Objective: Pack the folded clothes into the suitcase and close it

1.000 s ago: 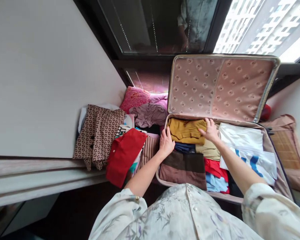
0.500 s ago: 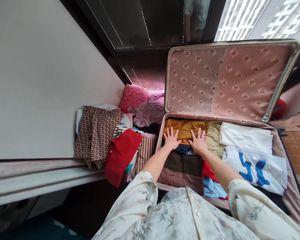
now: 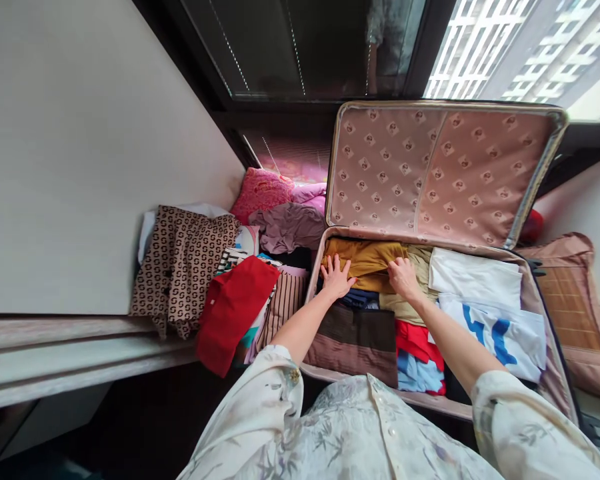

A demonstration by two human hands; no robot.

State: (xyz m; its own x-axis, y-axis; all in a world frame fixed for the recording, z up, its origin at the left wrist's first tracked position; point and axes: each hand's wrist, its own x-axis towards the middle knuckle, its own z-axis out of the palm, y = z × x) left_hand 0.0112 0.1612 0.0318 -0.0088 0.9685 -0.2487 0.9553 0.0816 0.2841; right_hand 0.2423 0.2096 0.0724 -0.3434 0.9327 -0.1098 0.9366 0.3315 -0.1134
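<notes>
An open suitcase [image 3: 314, 267] lies before me, its pink patterned lid [image 3: 430, 173] standing up at the back. A folded mustard garment [image 3: 365, 259] sits in its far left corner. My left hand [image 3: 336, 277] rests flat on the garment's left front edge, fingers spread. My right hand [image 3: 403, 277] presses on its right front edge, fingers curled down where it meets a khaki piece [image 3: 420, 261]. Below my hands lie a brown striped fold [image 3: 355, 337], red [image 3: 416, 340] and blue clothes, and white cloth with blue print [image 3: 495, 320] at the right.
Left of the suitcase a heap of clothes sits on a ledge: a brown patterned garment [image 3: 180, 263], a red one [image 3: 227, 310], a striped piece [image 3: 285, 300], mauve cloth [image 3: 290, 227] and a pink cushion [image 3: 260, 190]. A wall [image 3: 80, 153] stands left, a window [image 3: 520, 47] behind, a tan bag [image 3: 573, 300] right.
My hands went from the mustard garment's sides to lying flat on top of it. Now they have slid to its front edge, and the right fingers have curled.
</notes>
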